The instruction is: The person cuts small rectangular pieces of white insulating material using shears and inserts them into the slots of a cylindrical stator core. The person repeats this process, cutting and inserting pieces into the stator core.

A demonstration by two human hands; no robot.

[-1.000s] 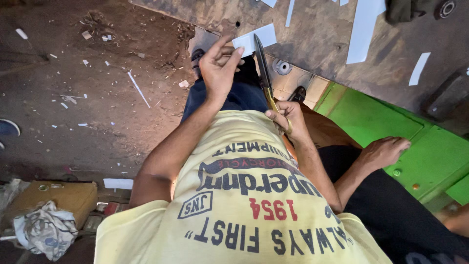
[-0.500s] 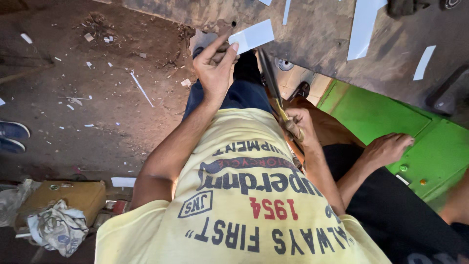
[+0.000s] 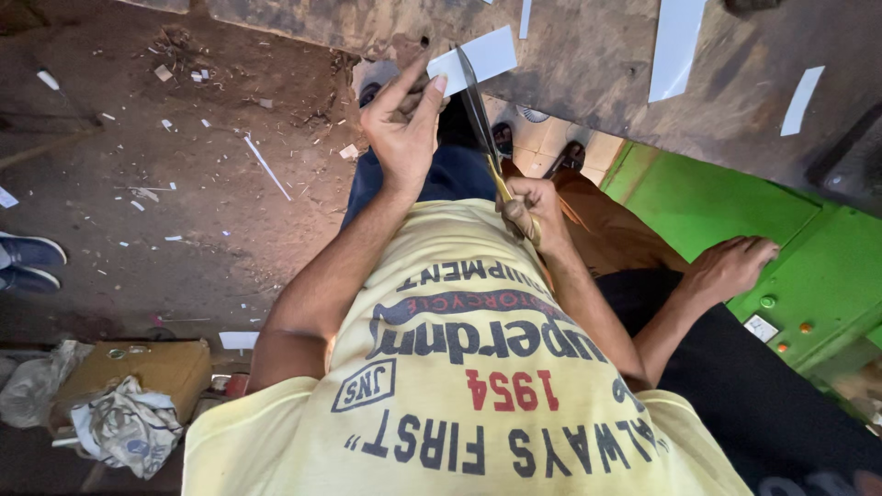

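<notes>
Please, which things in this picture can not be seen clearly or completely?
All in the head view:
- Handles of the scissors: hidden inside the right hand.
- Near edge of the paper: covered by the left hand and the blades.
- Another person's hand on the green panel: the body is cut off by the right edge.
- Blue shoes: cut off by the left edge.

- The left hand (image 3: 401, 129) pinches a small white paper rectangle (image 3: 473, 58) above the dark blue lap.
- Long metal scissors (image 3: 480, 115), in the right hand (image 3: 531, 207), stand just right of it.
- Another person's hand (image 3: 730, 266) rests on the green metal box (image 3: 808, 262), far right.
- Scattered white paper scraps (image 3: 262, 163) lie on the floor, left.
</notes>
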